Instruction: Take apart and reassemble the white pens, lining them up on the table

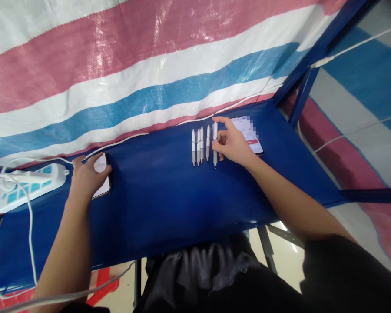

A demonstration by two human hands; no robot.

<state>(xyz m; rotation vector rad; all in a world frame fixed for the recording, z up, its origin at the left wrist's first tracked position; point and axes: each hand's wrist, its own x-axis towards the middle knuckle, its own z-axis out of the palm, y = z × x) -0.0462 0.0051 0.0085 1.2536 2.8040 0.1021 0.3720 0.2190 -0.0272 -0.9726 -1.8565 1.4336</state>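
Note:
My right hand (231, 143) is closed on a white-and-grey pen (215, 158), its index finger at the pen's top end and its thumb at the side. Left of this pen stands a row of similar pens: a single pen (208, 143) close by, then a tight group of three pens (198, 148). All lie roughly parallel, pointing toward me. Partly behind my right hand is a phone (252, 141) with a lit screen. My left hand (87, 178) grips a second smartphone (103, 187) by its upper part, thumb at the right edge; its left side is hidden.
A white power strip (35, 184) with plugged-in cables lies at the left end of the blue table (156, 204). A white cable (124, 140) runs along the back edge. Striped sheeting (143, 87) hangs behind, and a blue frame post (303, 93) stands at the right.

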